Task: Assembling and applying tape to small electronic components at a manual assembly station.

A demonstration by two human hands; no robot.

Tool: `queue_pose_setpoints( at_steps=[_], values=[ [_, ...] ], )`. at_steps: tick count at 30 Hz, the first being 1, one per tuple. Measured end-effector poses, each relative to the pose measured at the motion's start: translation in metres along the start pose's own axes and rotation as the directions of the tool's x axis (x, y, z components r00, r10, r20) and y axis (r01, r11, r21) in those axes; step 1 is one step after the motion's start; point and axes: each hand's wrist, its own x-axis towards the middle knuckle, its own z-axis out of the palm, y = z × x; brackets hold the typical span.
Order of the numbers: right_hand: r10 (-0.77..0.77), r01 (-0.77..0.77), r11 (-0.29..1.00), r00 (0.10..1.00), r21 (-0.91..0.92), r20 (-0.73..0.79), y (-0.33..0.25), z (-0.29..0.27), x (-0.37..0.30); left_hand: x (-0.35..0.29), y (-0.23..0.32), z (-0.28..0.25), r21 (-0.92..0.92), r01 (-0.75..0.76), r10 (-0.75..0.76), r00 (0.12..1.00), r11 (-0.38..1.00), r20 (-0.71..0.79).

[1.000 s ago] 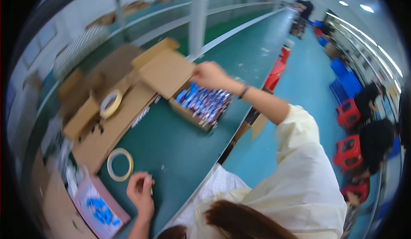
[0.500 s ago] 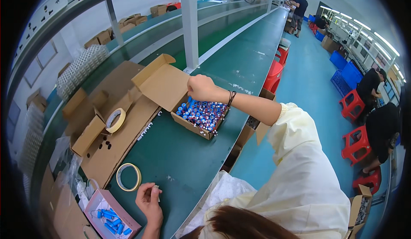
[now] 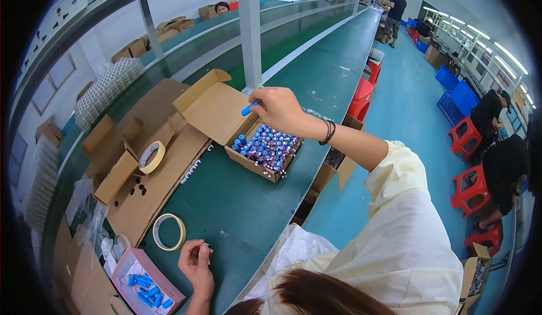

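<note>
Use the open carton (image 3: 247, 160) as reference. Above it, your right hand (image 3: 279, 110) covers one end of the blue cylinder (image 3: 247, 110). Inside it, the upper cells (image 3: 264, 144) hide whatever lies beneath. Left of it, the dark pieces (image 3: 142, 191) are too small to identify. Below and left, the pale item (image 3: 209, 248) in your left hand (image 3: 195, 263) is likewise unidentifiable; the lower edge crops your left forearm (image 3: 201, 303).

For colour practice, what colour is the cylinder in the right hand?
The cylinder is blue, best seen in the head view.
</note>
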Motion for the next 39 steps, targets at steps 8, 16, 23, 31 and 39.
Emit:
queue_pose_setpoints(
  at_steps=[8,16,23,31,39],
  values=[
    [-0.134,0.054,0.896,0.979,0.441,0.153,-0.044,-0.009,-0.016,0.002,0.001,-0.001,0.009,0.000,0.000,1.000,1.000,-0.002],
    [-0.559,0.162,0.632,0.773,0.758,0.301,-0.120,0.059,-0.053,0.002,0.004,0.000,-0.005,-0.012,0.011,0.998,1.000,-0.054],
    [-0.611,0.095,0.508,0.740,0.856,0.280,-0.140,0.107,-0.058,0.007,0.006,-0.003,-0.077,-0.056,0.047,0.992,0.995,-0.120],
    [-0.565,-0.194,0.323,0.746,0.926,0.353,-0.137,0.113,-0.071,0.009,0.004,-0.002,-0.151,0.042,-0.051,0.997,0.988,-0.056],
    [-0.642,-0.081,0.199,0.742,0.977,0.192,-0.138,0.135,-0.073,0.006,-0.003,-0.015,-0.085,0.004,-0.010,0.998,0.996,-0.065]
  ],
)
